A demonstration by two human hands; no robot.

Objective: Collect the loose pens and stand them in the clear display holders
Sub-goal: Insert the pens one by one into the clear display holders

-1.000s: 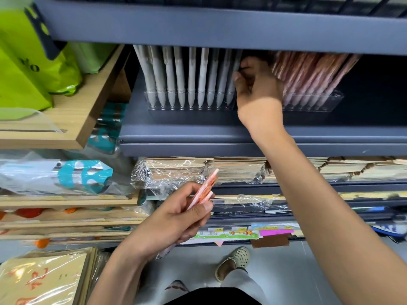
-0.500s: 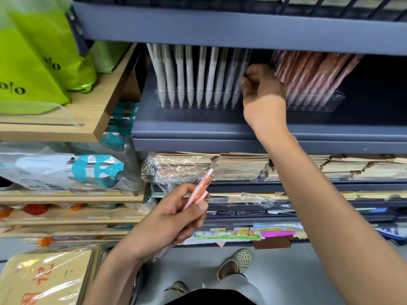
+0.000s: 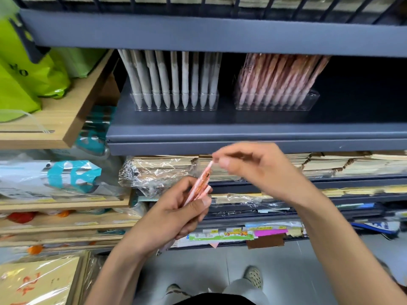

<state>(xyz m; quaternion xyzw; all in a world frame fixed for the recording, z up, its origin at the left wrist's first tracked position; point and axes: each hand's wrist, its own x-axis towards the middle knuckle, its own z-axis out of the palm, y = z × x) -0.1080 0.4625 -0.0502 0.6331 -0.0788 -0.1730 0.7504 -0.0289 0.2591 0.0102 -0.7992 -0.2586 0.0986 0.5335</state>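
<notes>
My left hand [image 3: 174,214] grips a small bundle of pink pens [image 3: 201,183] that points up and to the right. My right hand [image 3: 255,166] is below the shelf, its thumb and forefinger pinched on the top end of one pink pen in that bundle. On the dark shelf above stand two clear display holders: the left holder [image 3: 176,104] carries a row of white pens [image 3: 174,78], the right holder [image 3: 277,102] carries leaning pink pens [image 3: 279,75].
The grey shelf edge [image 3: 253,137] runs just above my hands. Wrapped paper stacks [image 3: 160,170] fill the shelf below. Green bags [image 3: 28,69] sit on a wooden shelf [image 3: 55,124] at left. My feet [image 3: 253,276] stand on the grey floor.
My right hand has left the holders on the shelf and come down to the pen bundle, where it now pinches a pen's tip. The left hand has kept its grip.
</notes>
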